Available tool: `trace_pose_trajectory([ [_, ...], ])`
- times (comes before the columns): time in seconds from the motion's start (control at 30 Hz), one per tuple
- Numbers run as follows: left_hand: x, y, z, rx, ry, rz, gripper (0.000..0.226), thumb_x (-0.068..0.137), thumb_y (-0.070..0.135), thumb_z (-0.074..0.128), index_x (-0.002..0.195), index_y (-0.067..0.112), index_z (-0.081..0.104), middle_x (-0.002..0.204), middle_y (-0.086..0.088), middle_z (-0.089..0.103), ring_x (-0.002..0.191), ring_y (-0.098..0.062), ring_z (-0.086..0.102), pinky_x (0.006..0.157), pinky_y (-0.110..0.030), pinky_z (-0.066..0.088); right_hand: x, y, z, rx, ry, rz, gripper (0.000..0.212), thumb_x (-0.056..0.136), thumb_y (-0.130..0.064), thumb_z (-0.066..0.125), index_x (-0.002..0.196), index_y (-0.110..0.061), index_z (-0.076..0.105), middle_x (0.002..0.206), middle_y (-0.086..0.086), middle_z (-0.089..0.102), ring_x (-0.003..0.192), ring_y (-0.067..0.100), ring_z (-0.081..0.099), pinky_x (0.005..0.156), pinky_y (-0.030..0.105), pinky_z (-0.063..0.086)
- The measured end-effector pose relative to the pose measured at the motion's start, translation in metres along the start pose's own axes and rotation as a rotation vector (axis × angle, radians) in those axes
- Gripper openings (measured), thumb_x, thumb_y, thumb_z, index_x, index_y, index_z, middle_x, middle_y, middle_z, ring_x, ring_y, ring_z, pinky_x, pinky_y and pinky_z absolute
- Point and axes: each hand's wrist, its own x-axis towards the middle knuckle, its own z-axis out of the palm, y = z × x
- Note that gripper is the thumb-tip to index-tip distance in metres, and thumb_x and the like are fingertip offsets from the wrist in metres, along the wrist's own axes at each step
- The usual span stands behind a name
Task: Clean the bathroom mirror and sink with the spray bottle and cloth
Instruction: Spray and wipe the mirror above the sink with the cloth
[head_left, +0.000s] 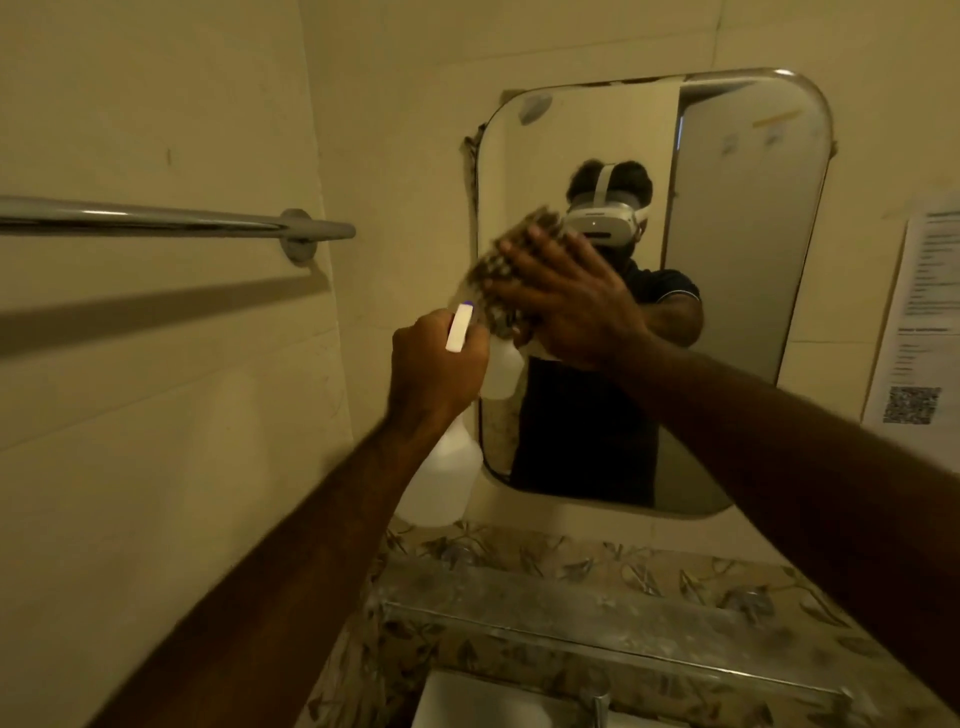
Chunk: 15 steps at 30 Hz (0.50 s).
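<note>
While the right hand (566, 301) presses the cloth (511, 260) flat on the mirror (737, 260) with straight fingers, the left hand (434, 364) curls round the white spray bottle (447, 483) by the mirror's left edge. A shiny towel bar (156, 218) is on the left wall, and the sink (483, 701) is down below.

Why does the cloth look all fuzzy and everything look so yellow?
Head view: the cloth under the right hand is smeared by motion blur, the spray bottle in the left hand looks sharper; dim warm light tints the walls yellow; the towel bar casts a dark shadow below it; the paper notice is too blurred to read.
</note>
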Motion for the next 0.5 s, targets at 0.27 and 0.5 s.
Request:
trace_pose_trajectory([
  [0.27,0.026,0.059,-0.006,-0.052,0.070,0.095,0.021,0.094,0.027,0.056,0.079,0.014,0.064,0.061,0.006,0.060,0.049,-0.012,0.062,0.042,-0.012,0.049,0.036,0.073,-0.046,0.110,0.158,0.479,0.061,0.102,-0.048,0.039,0.158,-0.046,0.017,0.172,0.001,0.007,0.157,0.036,0.003,0.124,0.060,0.005],
  [0.5,-0.001,0.051,0.022,-0.096,0.010,0.069,0.020,0.095,0.028,0.057,0.079,0.017,0.061,0.061,0.008,0.058,0.052,-0.014,0.065,0.045,-0.019,0.051,-0.028,0.074,-0.041,0.145,0.132,0.622,0.067,0.100,-0.048,0.039,0.160,-0.044,0.009,0.172,0.004,0.001,0.157,0.037,-0.003,0.124,0.061,0.004],
])
